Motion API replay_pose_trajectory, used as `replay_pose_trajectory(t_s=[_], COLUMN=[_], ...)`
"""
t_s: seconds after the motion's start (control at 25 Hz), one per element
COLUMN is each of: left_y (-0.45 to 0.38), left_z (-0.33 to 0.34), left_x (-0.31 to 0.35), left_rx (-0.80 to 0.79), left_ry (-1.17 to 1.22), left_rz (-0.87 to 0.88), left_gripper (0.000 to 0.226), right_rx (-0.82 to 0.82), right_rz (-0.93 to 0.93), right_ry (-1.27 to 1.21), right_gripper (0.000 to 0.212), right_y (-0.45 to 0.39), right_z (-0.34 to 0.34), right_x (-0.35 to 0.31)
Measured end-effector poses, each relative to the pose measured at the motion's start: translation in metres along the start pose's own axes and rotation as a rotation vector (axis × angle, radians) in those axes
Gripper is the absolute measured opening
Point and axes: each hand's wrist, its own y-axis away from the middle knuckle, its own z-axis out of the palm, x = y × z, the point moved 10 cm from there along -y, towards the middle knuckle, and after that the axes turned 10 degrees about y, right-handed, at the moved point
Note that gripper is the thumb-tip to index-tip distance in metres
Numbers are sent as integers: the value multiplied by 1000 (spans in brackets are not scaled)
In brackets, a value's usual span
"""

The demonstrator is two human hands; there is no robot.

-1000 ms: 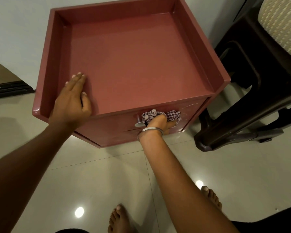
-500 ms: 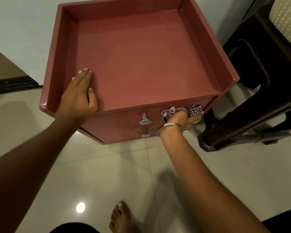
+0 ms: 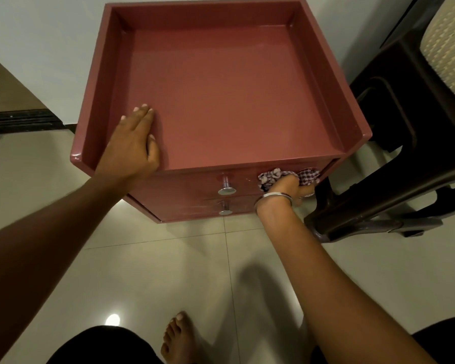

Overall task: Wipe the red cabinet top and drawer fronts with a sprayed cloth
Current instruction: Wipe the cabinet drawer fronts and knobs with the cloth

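Note:
The red cabinet point(image 3: 221, 101) stands against the wall, its recessed top bare. My left hand point(image 3: 132, 148) lies flat, fingers together, on the top's front left corner. Below the front edge are two drawer fronts, each with a silver knob point(image 3: 226, 189). My right hand point(image 3: 289, 189), a metal bangle on the wrist, is closed around a checked cloth point(image 3: 271, 177) and presses it against the upper drawer front point(image 3: 189, 187) at its right end, right of the knob. The lower drawer front point(image 3: 189, 208) is seen only as a narrow strip.
A dark plastic chair point(image 3: 394, 185) with a woven seat stands close to the cabinet's right side, its leg near my right hand. Glossy tiled floor point(image 3: 168, 271) lies in front, with my bare foot point(image 3: 176, 340) on it. A dark door threshold point(image 3: 19, 122) is at left.
My right hand has slid the cloth rightwards along the upper drawer front, from beside the knob to its right end. My left hand has stayed on the top.

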Motion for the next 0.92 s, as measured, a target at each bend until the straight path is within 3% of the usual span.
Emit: replay_pose_trajectory(t_s=[0.12,0.2,0.28,0.36,0.52,0.64,0.92], left_y=[1,1,-3,-11,-20,-18,-17], left_z=[5,21,39,52,68,70,66], left_x=[22,60,99,122,123,122,124], left_rx=[-20,-41,-42,-28,-49,-37,-9], left_ry=[10,71,112,110,-18,-51,-61], left_rz=[24,76,120,128,102,77,77], left_gripper=[65,65,63,61,61,62,63], right_rx=[-200,-200,-222,-139,-196,-35,-279], right_rz=[18,54,71,79,18,-25,204], right_ry=[50,65,88,87,71,146,69], right_gripper=[64,67,53,45,46,45,61], right_y=[17,22,26,14,-14,-29,47], right_z=[33,35,28,10,-3,-15,50], right_x=[41,51,38,17,-26,-28,64])
